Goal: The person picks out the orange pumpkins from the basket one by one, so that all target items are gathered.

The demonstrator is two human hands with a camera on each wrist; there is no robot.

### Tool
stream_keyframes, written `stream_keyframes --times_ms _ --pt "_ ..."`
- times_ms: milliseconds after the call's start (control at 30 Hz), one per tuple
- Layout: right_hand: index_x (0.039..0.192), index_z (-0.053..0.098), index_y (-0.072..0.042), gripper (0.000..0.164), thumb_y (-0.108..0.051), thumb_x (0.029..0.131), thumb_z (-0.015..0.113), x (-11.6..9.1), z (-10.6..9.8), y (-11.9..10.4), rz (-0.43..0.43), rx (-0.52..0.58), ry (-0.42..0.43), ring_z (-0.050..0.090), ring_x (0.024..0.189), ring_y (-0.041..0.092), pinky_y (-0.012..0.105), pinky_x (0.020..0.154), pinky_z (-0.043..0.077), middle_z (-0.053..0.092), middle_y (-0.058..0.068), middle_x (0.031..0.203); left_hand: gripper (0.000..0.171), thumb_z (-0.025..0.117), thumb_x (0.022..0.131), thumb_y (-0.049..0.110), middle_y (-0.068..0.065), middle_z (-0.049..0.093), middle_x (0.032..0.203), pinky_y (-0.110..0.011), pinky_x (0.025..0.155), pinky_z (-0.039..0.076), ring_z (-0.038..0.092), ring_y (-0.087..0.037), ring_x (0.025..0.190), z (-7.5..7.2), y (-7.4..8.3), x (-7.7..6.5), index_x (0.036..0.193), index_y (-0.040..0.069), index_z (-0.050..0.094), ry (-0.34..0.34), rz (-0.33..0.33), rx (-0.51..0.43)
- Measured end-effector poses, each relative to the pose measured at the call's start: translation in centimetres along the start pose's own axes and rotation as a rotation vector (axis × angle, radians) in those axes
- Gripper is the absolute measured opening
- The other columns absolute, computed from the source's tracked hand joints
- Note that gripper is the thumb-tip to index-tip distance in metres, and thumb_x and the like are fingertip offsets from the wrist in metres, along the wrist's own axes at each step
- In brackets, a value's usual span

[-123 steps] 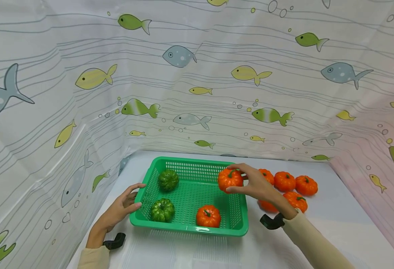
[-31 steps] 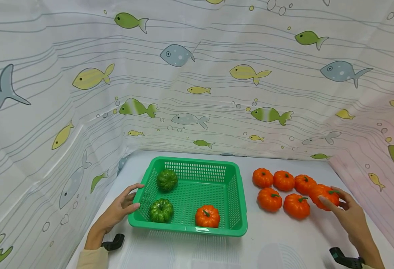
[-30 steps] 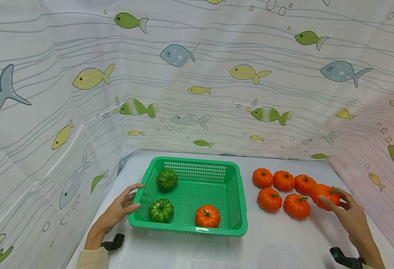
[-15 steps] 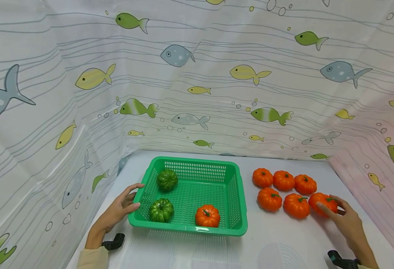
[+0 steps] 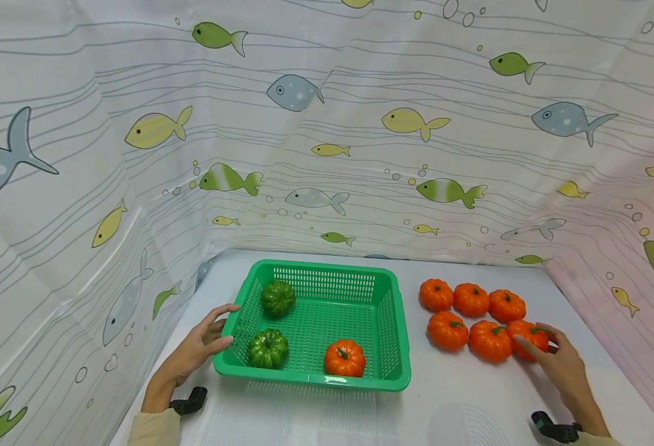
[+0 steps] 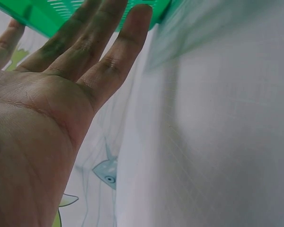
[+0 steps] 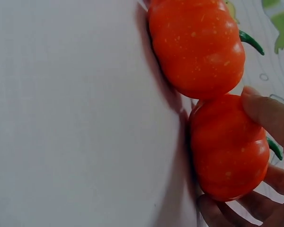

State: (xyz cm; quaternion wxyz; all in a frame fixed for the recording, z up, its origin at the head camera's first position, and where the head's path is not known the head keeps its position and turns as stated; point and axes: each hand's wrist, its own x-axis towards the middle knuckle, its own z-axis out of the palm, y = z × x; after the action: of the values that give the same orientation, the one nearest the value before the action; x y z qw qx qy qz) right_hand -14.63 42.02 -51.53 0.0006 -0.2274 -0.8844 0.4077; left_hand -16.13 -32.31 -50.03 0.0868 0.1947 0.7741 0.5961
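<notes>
My right hand [image 5: 563, 367] holds a small orange pumpkin [image 7: 229, 149] between thumb and fingers at the right end of the front row. That pumpkin sits on the table, touching the neighbouring orange pumpkin [image 7: 199, 47] in the right wrist view. At the green basket [image 5: 327, 380], my left hand [image 5: 193, 347] touches the left rim with relaxed fingers, and the left wrist view shows the fingers [image 6: 111, 64] stretched out under the basket wall. Inside the basket are two green pumpkins, one at the back left [image 5: 278, 298] and one at the front left [image 5: 268, 349], plus an orange pumpkin [image 5: 344, 358] at the front.
Behind the front row stand three more orange pumpkins, the middle one [image 5: 471, 300] between its neighbours. At the front row's left end is another orange pumpkin [image 5: 447, 331]. Fish-patterned sheeting [image 5: 371, 155] rises around the white table [image 5: 438, 396] at the back and sides.
The right hand has carried an orange pumpkin out of the basket to the table's right side, lowered it, and slid it left against its neighbour. The left hand stays at the basket rim.
</notes>
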Motion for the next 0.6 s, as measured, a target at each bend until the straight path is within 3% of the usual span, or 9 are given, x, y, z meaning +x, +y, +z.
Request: stream_keyframes --times_ms 333,600 --pt "0.163 0.012 0.0 0.109 -0.069 0.094 0.059 -0.1 -0.4 -0.7 -0.037 -0.023 -0.042 0.025 0.139 0.058 0.074 0.105 0.033 0.015 0.037 0.161 0.062 0.056 0.105 0.009 -0.027 0.014 0.166 -0.074 0.101 0.038 0.019 -0.059 0.147 0.0 0.0 0.0 0.161 0.019 0.03 -0.002 0.007 -0.004" --pt "0.159 0.026 0.003 0.092 -0.059 0.1 0.058 -0.9 -1.6 -2.8 -0.107 -0.067 0.11 0.034 0.135 0.06 0.072 0.101 0.039 0.027 0.038 0.157 0.062 0.056 0.106 0.01 -0.027 0.013 0.166 -0.076 0.101 0.036 0.017 -0.059 0.147 0.0 0.0 0.0 0.161 0.02 0.029 -0.005 -0.007 -0.013"
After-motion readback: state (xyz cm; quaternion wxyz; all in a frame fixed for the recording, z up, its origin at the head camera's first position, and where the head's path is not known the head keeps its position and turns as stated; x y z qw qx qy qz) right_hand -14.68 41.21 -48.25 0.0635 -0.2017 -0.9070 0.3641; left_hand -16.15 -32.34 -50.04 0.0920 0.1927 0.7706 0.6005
